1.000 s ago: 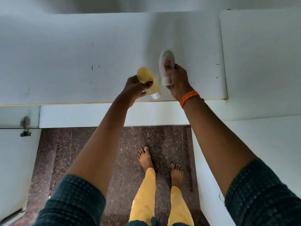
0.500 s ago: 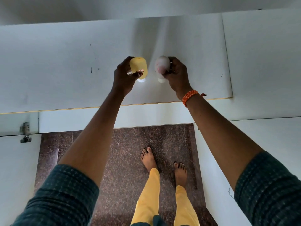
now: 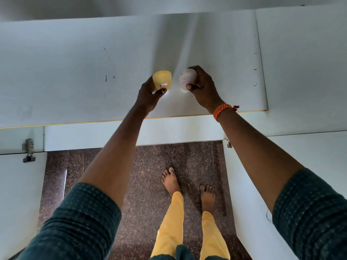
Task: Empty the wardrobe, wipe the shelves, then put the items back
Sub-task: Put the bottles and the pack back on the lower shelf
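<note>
Your left hand (image 3: pixel 150 92) grips yellow bottle (image 3: pixel 162 79), right hand (image 3: pixel 201 87) grips white bottle (image 3: pixel 187 76), over shelf (image 3: pixel 75 72). Cap-down placement risks tipping.

There were two bottles, one yellow bottle (image 3: pixel 162 79) and one white bottle (image 3: pixel 187 79); two hands, left (image 3: pixel 150 94) and right (image 3: pixel 203 87); one shelf (image 3: pixel 75 72); two hinges (image 3: pixel 28 150); two feet (image 3: pixel 171 181).

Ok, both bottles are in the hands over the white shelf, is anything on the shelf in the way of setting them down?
Nothing visible. The left hand holds the yellow bottle and the right hand the white bottle, both over the white shelf. The surface around them shows only a few small dark marks, no other items.
</note>
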A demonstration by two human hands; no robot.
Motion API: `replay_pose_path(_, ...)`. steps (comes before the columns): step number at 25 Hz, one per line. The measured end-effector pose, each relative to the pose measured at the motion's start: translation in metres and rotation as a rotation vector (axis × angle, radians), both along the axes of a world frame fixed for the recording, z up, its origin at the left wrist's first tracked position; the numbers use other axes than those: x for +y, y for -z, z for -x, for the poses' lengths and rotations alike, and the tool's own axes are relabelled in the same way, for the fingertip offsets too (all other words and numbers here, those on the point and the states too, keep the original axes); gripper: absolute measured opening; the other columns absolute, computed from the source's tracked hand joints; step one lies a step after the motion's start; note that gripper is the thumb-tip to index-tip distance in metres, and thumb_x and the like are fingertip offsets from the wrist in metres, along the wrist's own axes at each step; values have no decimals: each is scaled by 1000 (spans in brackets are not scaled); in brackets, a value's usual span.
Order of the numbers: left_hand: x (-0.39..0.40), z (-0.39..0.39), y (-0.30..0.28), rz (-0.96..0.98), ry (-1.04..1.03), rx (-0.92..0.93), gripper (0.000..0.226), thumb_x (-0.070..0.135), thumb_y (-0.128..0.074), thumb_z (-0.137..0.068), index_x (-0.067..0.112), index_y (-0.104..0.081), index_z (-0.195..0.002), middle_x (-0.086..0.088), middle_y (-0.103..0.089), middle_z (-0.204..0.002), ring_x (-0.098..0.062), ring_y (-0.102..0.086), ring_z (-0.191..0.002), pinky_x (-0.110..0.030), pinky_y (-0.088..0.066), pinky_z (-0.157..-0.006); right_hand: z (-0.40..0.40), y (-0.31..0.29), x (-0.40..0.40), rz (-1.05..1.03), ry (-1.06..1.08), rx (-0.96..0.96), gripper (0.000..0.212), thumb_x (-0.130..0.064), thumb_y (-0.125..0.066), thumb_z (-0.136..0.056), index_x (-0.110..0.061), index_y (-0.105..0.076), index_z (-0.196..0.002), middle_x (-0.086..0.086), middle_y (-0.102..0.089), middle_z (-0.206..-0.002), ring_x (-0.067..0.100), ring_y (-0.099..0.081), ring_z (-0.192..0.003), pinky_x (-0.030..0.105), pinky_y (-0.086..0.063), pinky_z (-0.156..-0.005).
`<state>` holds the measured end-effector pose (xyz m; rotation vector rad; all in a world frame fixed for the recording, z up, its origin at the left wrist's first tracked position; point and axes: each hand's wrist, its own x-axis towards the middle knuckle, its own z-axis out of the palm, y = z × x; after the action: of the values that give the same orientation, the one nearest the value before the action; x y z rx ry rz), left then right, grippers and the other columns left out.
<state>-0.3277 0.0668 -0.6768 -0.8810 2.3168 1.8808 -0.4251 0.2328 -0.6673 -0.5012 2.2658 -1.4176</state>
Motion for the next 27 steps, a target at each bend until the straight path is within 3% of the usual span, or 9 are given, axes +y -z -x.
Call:
replay_pose_path(6,-2,-3,4,55,35,-34,61,2,-60,-84,12,-37,-140,-9,-50,-138,-24,-50,-126,-35,-41,-106,-5,-1,2,0,6,-21,48,9,-62,-78,-3,-51,-123,5,-56,-120,20,-54,-110,39,-51,-93)
replay_pose_path(10,15,-21,-3,28,-176,13,60,-8,-55,-87,11,-34,-140,-10,-47,-141,-21,-48,-128,-29,-40,-105,-21,-15,17,-11,163,-42,71,15,-54,-73,-11,-39,-138,8,-52,-132,13,-49,-116,30,-44,-94)
replay_pose_path(12,30,-39,-8,71,-326,40,52,-3,-57,-88,7,-39,-136,-13,-53,-132,-23,-53,-120,-23,-44,-96,-42,-24,24,36,354,29,71,13,-44,-70,-9,-38,-137,9,-55,-126,17,-56,-107,36,-49,-92)
replay_pose_path(14,43,-59,-15,150,-419,83,43,2,-59,-89,4,-45,-129,-10,-60,-117,-25,-59,-109,-26,-48,-90,-67,-32,25,23,446,222,71,9,-38,-65,-6,-41,-135,8,-56,-123,21,-58,-104,42,-50,-90)
replay_pose_path(16,55,-85,-24,297,-377,128,37,5,-60,-89,6,-50,-125,-5,-61,-110,-21,-60,-103,-31,-50,-88,-92,-37,24,-71,354,454,74,8,-42,-62,-2,-44,-135,11,-54,-130,28,-53,-117,41,-44,-97)
replay_pose_path(20,94,-144,-49,684,-127,166,39,12,-57,-92,9,-49,-130,-6,-58,-125,-21,-53,-117,-26,-42,-91,-142,-51,40,-237,-98,910,73,6,-53,-59,-5,-49,-132,13,-51,-138,27,-41,-129,44,-34,-104)
replay_pose_path(24,105,-197,-59,696,-249,164,34,15,-51,-95,8,-51,-129,-8,-56,-126,-23,-54,-117,-30,-45,-88,-191,-53,30,-240,-199,883,75,9,-58,-60,-7,-50,-132,10,-51,-139,24,-42,-131,41,-28,-106)
replay_pose_path(27,98,-279,-57,698,-442,87,33,11,-48,-95,7,-52,-128,-9,-57,-125,-21,-57,-111,-28,-48,-86,-259,-57,-1,-144,-381,794,77,8,-61,-61,-4,-45,-136,13,-51,-138,27,-47,-128,48,-35,-104)
